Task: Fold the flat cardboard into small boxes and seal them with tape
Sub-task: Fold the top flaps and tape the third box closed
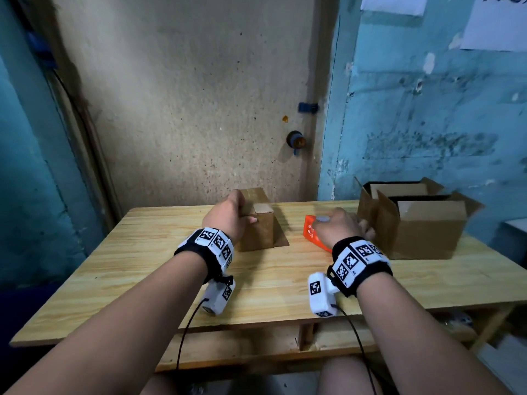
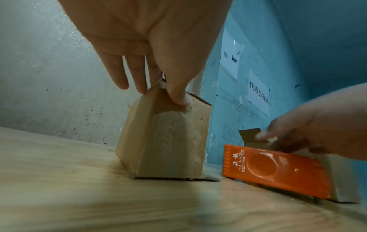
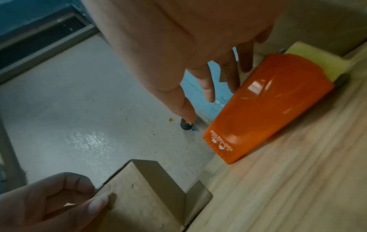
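Hands at a wooden table (image 1: 142, 269): left hand (image 1: 228, 216) grips a folded, taped small box (image 1: 258, 223) (one flap lies unsealed), right hand (image 1: 338, 225) hovers loose-fingered over the orange tape dispenser (image 1: 312, 232).

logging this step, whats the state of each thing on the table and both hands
small cardboard box: upright on table, folded, one flap flat on the wood
left hand: grips the small box top
orange tape dispenser: resting on table, tilted
right hand: over the dispenser, fingers relaxed, no grip seen
two larger cardboard boxes: top flaps open
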A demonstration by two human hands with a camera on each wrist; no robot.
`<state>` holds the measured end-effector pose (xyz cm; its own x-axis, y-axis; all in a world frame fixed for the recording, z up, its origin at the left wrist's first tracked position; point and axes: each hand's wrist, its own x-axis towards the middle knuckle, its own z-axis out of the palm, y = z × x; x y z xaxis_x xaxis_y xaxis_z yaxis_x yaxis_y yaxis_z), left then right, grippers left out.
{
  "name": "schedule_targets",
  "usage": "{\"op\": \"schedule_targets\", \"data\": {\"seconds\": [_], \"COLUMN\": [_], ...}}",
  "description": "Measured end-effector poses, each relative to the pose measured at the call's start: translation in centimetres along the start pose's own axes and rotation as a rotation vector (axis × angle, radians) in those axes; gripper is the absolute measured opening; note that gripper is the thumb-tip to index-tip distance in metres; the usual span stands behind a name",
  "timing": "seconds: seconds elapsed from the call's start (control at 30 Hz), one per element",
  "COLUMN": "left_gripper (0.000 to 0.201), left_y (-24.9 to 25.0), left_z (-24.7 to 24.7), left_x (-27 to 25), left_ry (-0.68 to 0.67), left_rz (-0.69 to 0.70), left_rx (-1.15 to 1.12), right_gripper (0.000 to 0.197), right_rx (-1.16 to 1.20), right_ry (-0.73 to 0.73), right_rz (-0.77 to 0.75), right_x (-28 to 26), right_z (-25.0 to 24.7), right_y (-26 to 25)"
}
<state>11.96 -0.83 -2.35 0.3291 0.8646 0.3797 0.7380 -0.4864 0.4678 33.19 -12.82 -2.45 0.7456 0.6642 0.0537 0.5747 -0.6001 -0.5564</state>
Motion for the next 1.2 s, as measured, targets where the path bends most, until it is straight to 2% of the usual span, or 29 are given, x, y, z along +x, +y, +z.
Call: {"op": "schedule_targets", "data": {"seconds": [0.1,0.2,0.37,0.5,0.67,0.8,0.93,1.03,1.2], "left_gripper": [0.034,0.030,0.028,0.044,0.065,0.073,0.063,0.048,0.048], "left_y": [0.1,0.3,1.5,2.8,3.7,4.8,5.9,6.1,6.3], "left_z": [0.2,0.3,0.0,-0.9,-1.2,-2.1,-3.3,-4.0,-4.2], "left_x": [0.5,0.9,1.5,1.7,1.3,0.9,1.4,1.9,2.1], "left_ry": [0.004,0.003,-0.035,-0.098,-0.082,0.052,0.189,0.164,-0.061], "left_rz": [0.021,0.033,0.058,0.011,0.060,0.061,0.165,0.219,-0.037], "left_rx": [0.008,-0.010,0.089,0.158,0.227,0.253,0.000,-0.280,-0.897], "right_gripper": [0.051,0.043,0.036,0.051,0.046,0.039,0.052,0.053,0.051], "right_rx": [-0.036,-0.044,0.099,0.233,0.420,0.637,0.834,0.962,0.977], "right_ry": [-0.085,-0.071,-0.132,-0.148,-0.099,-0.059,-0.036,-0.069,-0.199], "right_rz": [0.041,0.038,0.028,0.023,0.063,0.062,-0.044,-0.157,-0.270], "right_x": [0.5,0.7,1.6,2.0,2.2,2.1,0.7,-0.8,-2.9], "right_z": [0.7,1.1,0.6,0.0,-0.8,-1.5,-3.3,-4.3,-4.5], "right_y": [1.1,1.9,1.5,1.5,1.9,1.3,-0.8,-2.3,-3.6]}}
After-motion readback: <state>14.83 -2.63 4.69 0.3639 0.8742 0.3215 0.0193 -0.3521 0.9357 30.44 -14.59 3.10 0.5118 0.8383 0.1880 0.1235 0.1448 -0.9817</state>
